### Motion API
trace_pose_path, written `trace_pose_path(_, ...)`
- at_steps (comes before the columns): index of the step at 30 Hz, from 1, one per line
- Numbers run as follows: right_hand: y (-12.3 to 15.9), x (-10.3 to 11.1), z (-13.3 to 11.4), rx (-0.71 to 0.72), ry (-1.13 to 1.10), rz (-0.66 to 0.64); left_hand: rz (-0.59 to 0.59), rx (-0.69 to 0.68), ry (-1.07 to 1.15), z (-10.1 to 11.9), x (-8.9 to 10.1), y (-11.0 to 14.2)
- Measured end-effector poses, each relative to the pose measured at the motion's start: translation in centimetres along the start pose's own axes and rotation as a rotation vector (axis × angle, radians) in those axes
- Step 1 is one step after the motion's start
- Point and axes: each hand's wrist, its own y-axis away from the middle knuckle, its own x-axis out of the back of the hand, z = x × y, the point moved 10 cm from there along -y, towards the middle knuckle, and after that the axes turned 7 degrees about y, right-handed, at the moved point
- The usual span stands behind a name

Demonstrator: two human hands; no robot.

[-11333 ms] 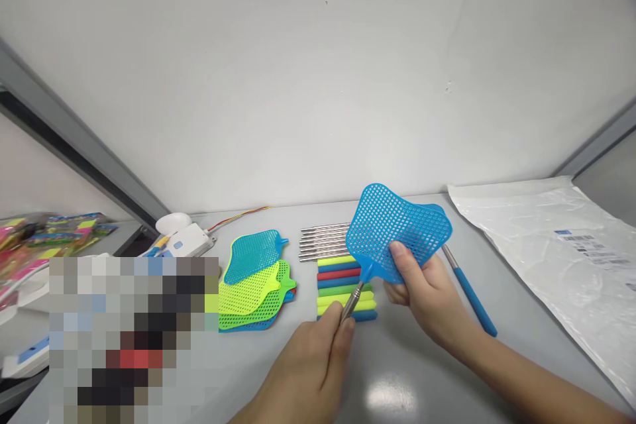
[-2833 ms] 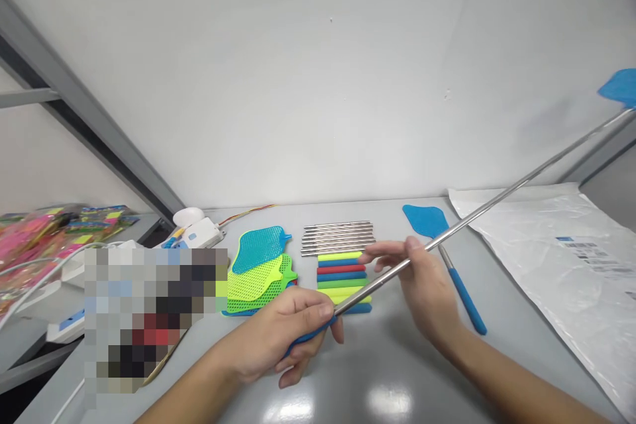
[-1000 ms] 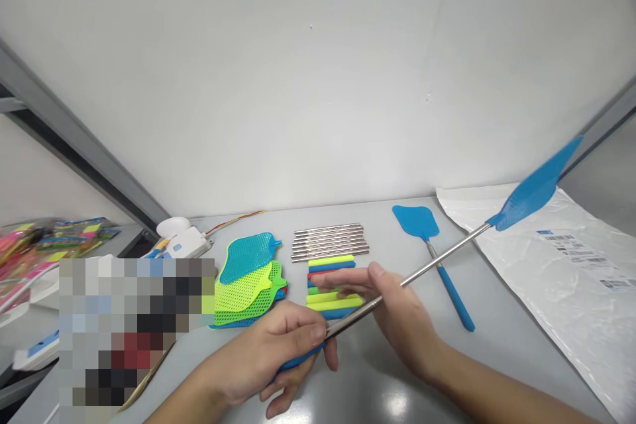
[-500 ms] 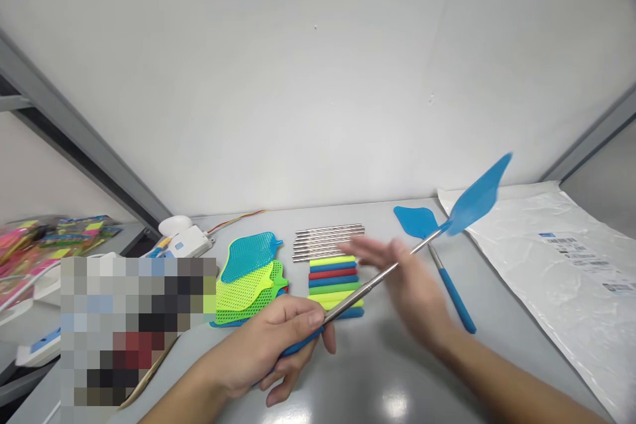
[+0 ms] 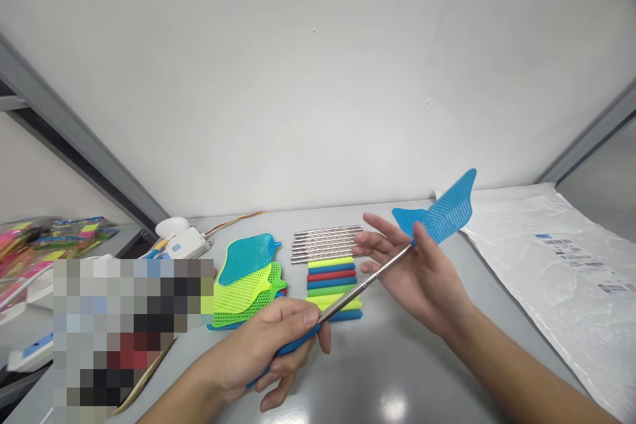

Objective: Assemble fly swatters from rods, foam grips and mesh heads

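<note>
My left hand [image 5: 271,351] is closed round the blue grip of a fly swatter, whose telescopic steel rod [image 5: 365,283] runs up and right to a blue mesh head [image 5: 451,214]. My right hand [image 5: 416,271] is open with fingers spread; its palm lies under the rod and its thumb touches the rod just below the mesh head. Behind the right hand lies a second assembled blue swatter [image 5: 406,216], mostly hidden.
On the grey table lie a stack of blue and green mesh heads [image 5: 247,278], a row of steel rods [image 5: 322,242] with coloured foam grips [image 5: 332,278], and a clear plastic bag [image 5: 556,258] at right. White devices [image 5: 179,242] and coloured packets [image 5: 44,232] sit left.
The telescopic rod has become much shorter, bringing the blue mesh head in from the far right to my right hand, which has slid along the rod up to the head.
</note>
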Motion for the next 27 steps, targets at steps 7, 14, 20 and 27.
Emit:
trace_pose_path(7,-1.0,5.2,-0.7,-0.012,-0.2,0.323,0.041,-0.004,0.078,0.1,0.9,-0.1)
trace_pose_path(14,0.3,3.6,-2.8,0.3,0.317,0.362,0.032,-0.046,0.119,-0.2,-0.1,-0.4)
trace_pose_path(20,0.7,1.1,-0.9,0.263,0.382,0.281,0.034,-0.067,0.11,-0.3,-0.4,-0.5)
trace_pose_path(27,1.0,-2.2,3.4,-0.071,0.63,0.008,0.101,-0.158,0.193,0.0,0.1,-1.1)
